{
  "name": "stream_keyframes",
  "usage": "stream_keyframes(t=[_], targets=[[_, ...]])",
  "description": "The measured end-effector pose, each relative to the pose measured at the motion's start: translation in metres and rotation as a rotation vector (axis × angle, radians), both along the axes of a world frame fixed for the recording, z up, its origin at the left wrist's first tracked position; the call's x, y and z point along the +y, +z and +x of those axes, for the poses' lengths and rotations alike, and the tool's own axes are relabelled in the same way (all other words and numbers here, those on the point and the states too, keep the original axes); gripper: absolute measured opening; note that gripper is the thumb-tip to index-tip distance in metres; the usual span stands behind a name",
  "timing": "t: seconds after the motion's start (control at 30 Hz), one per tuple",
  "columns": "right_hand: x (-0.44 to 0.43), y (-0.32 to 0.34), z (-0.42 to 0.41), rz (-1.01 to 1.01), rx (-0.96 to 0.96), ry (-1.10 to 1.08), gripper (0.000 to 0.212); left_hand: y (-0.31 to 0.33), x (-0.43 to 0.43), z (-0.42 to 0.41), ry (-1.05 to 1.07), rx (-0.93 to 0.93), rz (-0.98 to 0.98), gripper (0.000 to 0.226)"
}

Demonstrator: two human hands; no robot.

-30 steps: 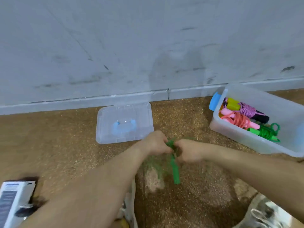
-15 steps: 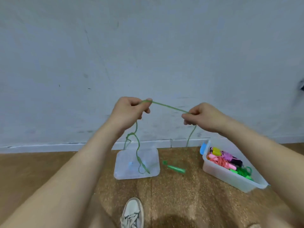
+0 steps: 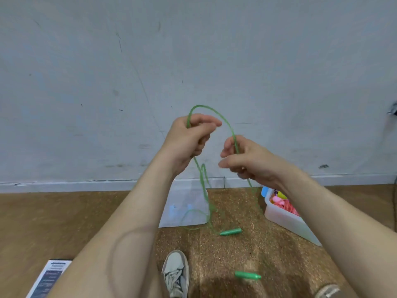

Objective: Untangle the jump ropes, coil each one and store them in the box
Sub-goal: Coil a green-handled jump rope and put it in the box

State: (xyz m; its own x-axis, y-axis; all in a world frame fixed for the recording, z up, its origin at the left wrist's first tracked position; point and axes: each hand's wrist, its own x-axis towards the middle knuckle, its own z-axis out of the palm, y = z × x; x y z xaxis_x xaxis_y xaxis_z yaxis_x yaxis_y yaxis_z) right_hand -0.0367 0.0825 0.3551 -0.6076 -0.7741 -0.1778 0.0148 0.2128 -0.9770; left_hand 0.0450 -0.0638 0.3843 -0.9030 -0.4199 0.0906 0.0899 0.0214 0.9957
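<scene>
Can't read the booklet print. Pinching a thin green rope in left hand and right hand, looped up between, handles on floor.

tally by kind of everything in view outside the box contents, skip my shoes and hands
thin green jump rope cord: 1
green plastic rope handles: 2
clear plastic lid: 1
clear plastic storage box: 1
black and white printed pack: 1
total: 6
</scene>
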Motion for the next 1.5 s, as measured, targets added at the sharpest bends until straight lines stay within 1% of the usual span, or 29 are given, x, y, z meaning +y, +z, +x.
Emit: stream_keyframes(t=[0.07, 0.13, 0.2, 0.23, 0.27, 0.3, 0.33, 0.4, 0.43, 0.47, 0.53, 0.57, 0.6, 0.67, 0.73, 0.83, 0.9, 0.97, 1.03, 1.1, 1.13, 1.17, 1.2, 1.27, 1.3, 1.33, 1.4, 1.43, 1.5], targets=[[-0.008, -0.018, 0.008, 0.096, -0.079, 0.089, 0.039, 0.006, 0.004, -0.002, 0.015, 0.112, 0.115, 0.019], [-0.018, -0.033, 0.016, 0.212, -0.056, 0.239, 0.040, 0.012, 0.008, -0.004, 0.012, 0.171, 0.169, 0.021], [-0.024, -0.040, 0.023, 0.278, 0.073, 0.342, 0.019, 0.014, 0.006, -0.004, 0.027, 0.171, 0.103, 0.022], [-0.025, -0.042, 0.023, 0.276, 0.100, 0.337, 0.015, 0.013, 0.003, -0.003, 0.035, 0.138, 0.017, 0.020], [-0.025, -0.042, 0.021, 0.253, 0.082, 0.295, 0.021, 0.011, -0.003, -0.002, 0.036, 0.079, -0.097, 0.016], [-0.024, -0.040, 0.018, 0.212, 0.028, 0.236, 0.027, 0.008, -0.008, -0.001, 0.026, -0.009, -0.226, 0.011], [-0.023, -0.038, 0.014, 0.163, -0.042, 0.165, 0.031, 0.004, -0.013, 0.000, 0.021, -0.131, -0.376, 0.016], [-0.020, -0.034, 0.006, 0.087, -0.169, 0.027, 0.036, -0.006, -0.023, 0.001, 0.090, -0.399, -0.717, 0.040], [-0.019, -0.033, 0.003, 0.057, -0.226, -0.043, 0.037, -0.011, -0.027, 0.000, 0.164, -0.471, -0.808, 0.053], [-0.019, -0.032, 0.002, 0.023, -0.282, -0.107, 0.037, -0.013, -0.027, 0.000, 0.193, -0.484, -0.792, 0.067], [-0.021, -0.031, -0.002, -0.063, -0.402, -0.216, 0.036, -0.015, -0.022, -0.001, 0.065, -0.516, -0.634, 0.087], [-0.021, -0.029, -0.004, -0.104, -0.461, -0.254, 0.035, -0.017, -0.016, -0.002, -0.075, -0.589, -0.658, 0.088], [-0.022, -0.029, -0.006, -0.137, -0.506, -0.280, 0.034, -0.019, -0.010, -0.002, -0.247, -0.695, -0.746, 0.079], [-0.022, -0.029, -0.009, -0.180, -0.558, -0.308, 0.034, -0.023, 0.000, 0.000, -0.517, -0.805, -0.856, 0.045], [-0.020, -0.030, -0.011, -0.179, -0.540, -0.328, 0.035, -0.019, -0.002, 0.003, -0.503, -0.732, -0.739, 0.021], [-0.014, -0.034, -0.017, -0.092, -0.453, -0.352, 0.038, -0.006, -0.015, 0.008, -0.251, -0.543, -0.541, 0.019], [-0.006, -0.037, -0.024, 0.060, -0.353, -0.312, 0.051, 0.004, -0.022, 0.013, -0.094, -0.391, -0.384, 0.020], [0.004, -0.038, -0.030, 0.330, -0.157, -0.204, 0.074, 0.015, -0.024, 0.016, 0.061, -0.225, -0.290, 0.019], [0.011, -0.032, -0.030, 0.668, 0.113, -0.042, 0.091, 0.023, -0.022, 0.017, 0.195, -0.076, -0.329, 0.019], [0.017, -0.028, -0.031, 0.978, 0.440, 0.129, 0.096, 0.029, -0.014, 0.017, 0.235, 0.021, -0.421, 0.020], [0.018, -0.029, -0.034, 1.016, 0.560, 0.152, 0.097, 0.030, -0.009, 0.016, 0.228, 0.044, -0.463, 0.022], [0.018, -0.027, -0.035, 0.938, 0.594, 0.140, 0.099, 0.031, -0.004, 0.014, 0.212, 0.057, -0.486, 0.024], [0.018, -0.021, -0.035, 0.772, 0.541, 0.139, 0.098, 0.032, 0.000, 0.011, 0.195, 0.069, -0.477, 0.027], [0.014, -0.007, -0.026, 0.313, 0.194, 0.206, 0.077, 0.034, 0.007, 0.005, 0.186, 0.129, -0.337, 0.032], [0.010, -0.008, -0.020, 0.141, -0.008, 0.297, 0.061, 0.034, 0.008, 0.002, 0.204, 0.168, -0.223, 0.035], [0.005, -0.012, -0.012, 0.046, -0.138, 0.411, 0.047, 0.035, 0.009, -0.002, 0.235, 0.214, -0.086, 0.037], [-0.001, -0.027, -0.001, 0.017, -0.219, 0.597, 0.033, 0.036, 0.002, -0.007, 0.328, 0.327, 0.215, 0.038], [-0.001, -0.035, 0.000, 0.041, -0.226, 0.619, 0.027, 0.036, -0.007, -0.006, 0.385, 0.394, 0.368, 0.038], [0.007, -0.041, -0.008, 0.085, -0.208, 0.499, 0.020, 0.034, -0.037, 0.003, 0.531, 0.546, 0.652, 0.037]])
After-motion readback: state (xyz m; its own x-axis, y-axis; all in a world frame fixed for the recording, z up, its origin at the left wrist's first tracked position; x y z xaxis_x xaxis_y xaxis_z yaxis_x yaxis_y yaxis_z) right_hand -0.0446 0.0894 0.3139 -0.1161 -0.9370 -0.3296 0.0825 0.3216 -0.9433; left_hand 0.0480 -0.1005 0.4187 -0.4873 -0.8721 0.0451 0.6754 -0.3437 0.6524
